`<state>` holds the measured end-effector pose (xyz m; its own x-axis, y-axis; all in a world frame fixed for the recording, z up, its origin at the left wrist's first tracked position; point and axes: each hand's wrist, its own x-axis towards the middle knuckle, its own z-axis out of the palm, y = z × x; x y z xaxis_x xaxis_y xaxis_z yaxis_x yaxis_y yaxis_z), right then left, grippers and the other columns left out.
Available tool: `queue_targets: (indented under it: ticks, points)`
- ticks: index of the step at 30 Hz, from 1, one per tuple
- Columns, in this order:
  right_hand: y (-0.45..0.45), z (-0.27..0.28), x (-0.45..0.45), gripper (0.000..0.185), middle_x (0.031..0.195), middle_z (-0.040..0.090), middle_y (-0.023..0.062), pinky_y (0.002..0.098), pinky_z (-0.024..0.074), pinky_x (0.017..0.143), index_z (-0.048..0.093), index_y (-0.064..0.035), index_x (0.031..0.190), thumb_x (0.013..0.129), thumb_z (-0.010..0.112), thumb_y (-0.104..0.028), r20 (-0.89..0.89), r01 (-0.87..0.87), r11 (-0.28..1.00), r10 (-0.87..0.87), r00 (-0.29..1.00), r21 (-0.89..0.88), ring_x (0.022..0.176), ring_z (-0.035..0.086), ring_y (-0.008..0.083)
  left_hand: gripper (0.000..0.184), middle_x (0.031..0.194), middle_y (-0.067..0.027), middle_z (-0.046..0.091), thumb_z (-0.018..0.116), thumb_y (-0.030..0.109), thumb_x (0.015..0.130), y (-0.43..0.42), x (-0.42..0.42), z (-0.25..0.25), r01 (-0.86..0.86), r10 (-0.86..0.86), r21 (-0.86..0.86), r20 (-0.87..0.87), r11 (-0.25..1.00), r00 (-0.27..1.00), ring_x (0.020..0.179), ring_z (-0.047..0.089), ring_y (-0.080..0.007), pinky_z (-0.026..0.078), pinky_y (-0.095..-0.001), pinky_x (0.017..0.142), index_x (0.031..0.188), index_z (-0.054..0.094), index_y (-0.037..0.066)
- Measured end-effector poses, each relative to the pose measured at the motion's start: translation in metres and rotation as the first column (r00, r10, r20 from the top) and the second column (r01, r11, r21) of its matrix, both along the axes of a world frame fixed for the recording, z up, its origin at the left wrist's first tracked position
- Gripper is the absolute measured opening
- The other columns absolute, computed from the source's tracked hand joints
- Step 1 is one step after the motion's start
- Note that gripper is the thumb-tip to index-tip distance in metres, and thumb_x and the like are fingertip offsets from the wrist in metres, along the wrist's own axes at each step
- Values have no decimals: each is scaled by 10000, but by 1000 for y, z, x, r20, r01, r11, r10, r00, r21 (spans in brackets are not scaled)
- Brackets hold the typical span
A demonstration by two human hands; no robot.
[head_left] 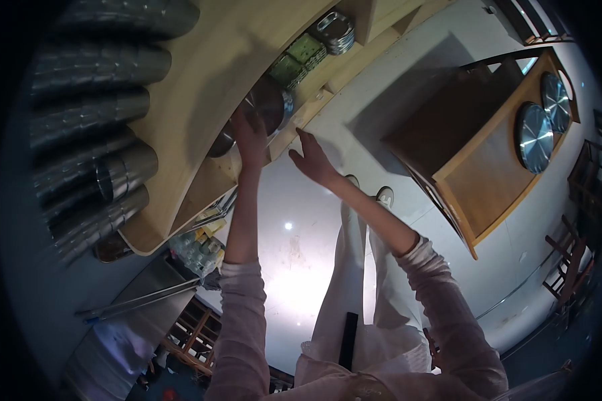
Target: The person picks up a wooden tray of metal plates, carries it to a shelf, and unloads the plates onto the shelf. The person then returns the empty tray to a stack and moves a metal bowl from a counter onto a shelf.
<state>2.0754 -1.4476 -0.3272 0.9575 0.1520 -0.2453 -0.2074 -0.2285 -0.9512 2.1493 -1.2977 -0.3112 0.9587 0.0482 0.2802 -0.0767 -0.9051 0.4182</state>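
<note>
Under the curved wooden counter, my left hand [249,134] reaches into the shelf and lies against a dark round metal dish [264,105]; its fingertips are in shadow, so its grip is unclear. My right hand [312,159] is over the floor near the shelf's edge, thumb and fingers apart, with nothing in it. Beyond the dish on the same shelf are green baskets [295,61] and a stack of metal trays [335,32].
Stacked metal cups [100,110] stand on the counter [211,57] at the left. A wooden cart [491,184] with round metal lids [536,137] is at the right. Bottles [197,252] and chairs [568,264] are also around.
</note>
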Motion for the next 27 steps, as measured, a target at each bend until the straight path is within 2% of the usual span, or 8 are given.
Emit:
queue_targets:
  ticks: [2, 5, 9, 12, 14, 18, 19, 27]
  points:
    - [-21, 38, -8, 572, 1258, 368, 264, 389, 324, 991, 286, 53, 1285, 804, 544, -122, 64, -4, 999, 6, 998, -37, 1177, 366, 388, 422, 1218, -246, 441, 508, 33, 796, -35, -19, 30, 69, -90, -214, -91, 974, 992, 1156, 421, -364, 322, -395, 977, 1202, 419, -41]
    - [-59, 92, -19, 546, 1257, 365, 259, 397, 328, 989, 296, 51, 1277, 798, 524, -79, 126, -5, 996, 16, 992, -86, 1172, 365, 395, 408, 1216, -212, 456, 501, -20, 787, -82, -39, 69, 120, -210, -394, -194, 911, 958, 1141, 445, -342, 352, -380, 959, 1190, 440, -22]
    - [-124, 156, -31, 495, 1248, 398, 227, 384, 329, 988, 348, 34, 1255, 794, 514, -38, 149, 93, 992, -80, 986, -85, 1167, 378, 373, 379, 1182, -176, 491, 481, -41, 789, -151, -54, 120, 265, -345, -404, -140, 876, 928, 1115, 470, -327, 375, -372, 936, 1166, 463, -2]
    - [-179, 184, -43, 459, 1219, 433, 213, 378, 338, 972, 382, 27, 1232, 793, 505, -23, 178, 195, 966, -165, 970, -168, 1148, 400, 365, 314, 1121, -171, 527, 466, -35, 798, -202, -54, 141, 303, -464, -560, -169, 771, 870, 1088, 492, -317, 379, -360, 927, 1108, 499, -2]
    - [-216, 192, -52, 421, 1187, 458, 221, 372, 346, 954, 407, 23, 1212, 801, 487, -22, 221, 291, 941, -250, 943, -175, 1115, 427, 371, 278, 1074, -168, 549, 455, -35, 803, -238, -53, 153, 387, -523, -531, -129, 754, 842, 1046, 522, -301, 405, -352, 897, 1074, 512, -10]
    - [-292, 193, -77, 330, 1084, 544, 197, 353, 437, 847, 496, 7, 1137, 810, 470, -29, 73, 634, 770, -630, 773, -73, 955, 559, 313, 254, 991, -131, 599, 450, -47, 816, -309, -57, 159, 409, -622, -655, -121, 636, 774, 927, 594, -211, 469, -300, 784, 1047, 544, -3]
    - [-311, 184, -84, 306, 1052, 568, 179, 344, 460, 804, 517, 0, 1110, 809, 475, -36, 158, 690, 718, -674, 722, -92, 908, 585, 281, 247, 991, -128, 599, 454, -44, 818, -325, -57, 158, 420, -653, -676, -121, 606, 748, 924, 594, -205, 471, -296, 775, 1044, 545, -3]
    - [-442, 134, -111, 297, 1049, 544, 200, 353, 429, 846, 482, 33, 1098, 812, 484, -47, 247, 828, 502, -794, 556, -249, 974, 548, 309, 215, 993, -137, 587, 496, -1, 830, -451, -53, 121, 443, -728, -721, -125, 533, 674, 841, 605, -203, 493, -284, 690, 1042, 533, -9]
